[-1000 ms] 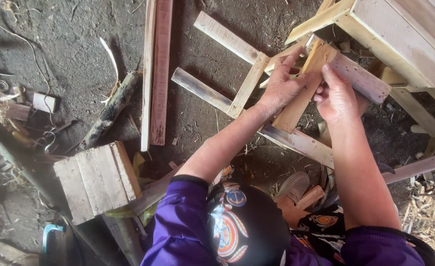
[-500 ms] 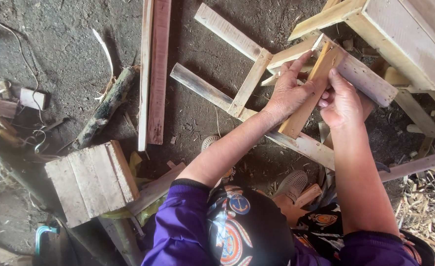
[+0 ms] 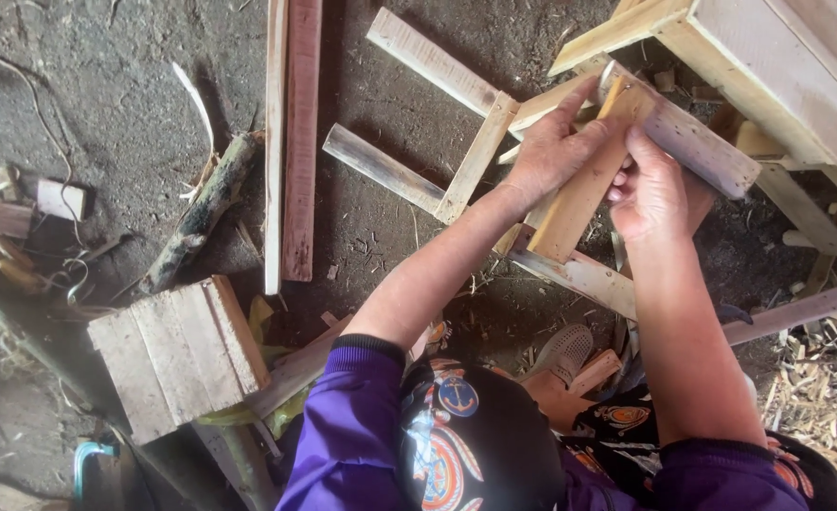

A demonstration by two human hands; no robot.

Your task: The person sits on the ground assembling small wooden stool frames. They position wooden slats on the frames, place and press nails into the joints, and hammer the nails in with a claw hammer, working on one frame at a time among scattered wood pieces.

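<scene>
Both hands are at work at about one o'clock in the view, over a rough wooden frame (image 3: 456, 180) lying on the dirt floor (image 3: 87, 104). The left hand (image 3: 556, 151) is closed around the upper part of a short pale wooden slat (image 3: 570, 213), fingers spread along it. The right hand (image 3: 648, 194) is curled just beside it, touching the same slat from the other side; what it grips, if anything besides the slat, cannot be made out.

State of work, judged from the layout: the frame already has two long rails joined by a cross piece, and a further grey board (image 3: 693, 142) meets the slat's top end. The slat stands tilted across the lower rail (image 3: 579, 276) and looks not yet fixed; no nail or tool is visible.

At two o'clock a pale wooden box-like structure (image 3: 778, 66) is cut off by the frame edge. At eleven o'clock two long reddish planks (image 3: 291, 142) lie side by side, well apart from the hands. At eight o'clock sits a block of joined boards (image 3: 177, 355).

Hidden or unclear: the joint under the hands, the slat's top end, and the right fingertips. The person's lap and purple sleeves (image 3: 352, 426) cover the floor at six o'clock.
</scene>
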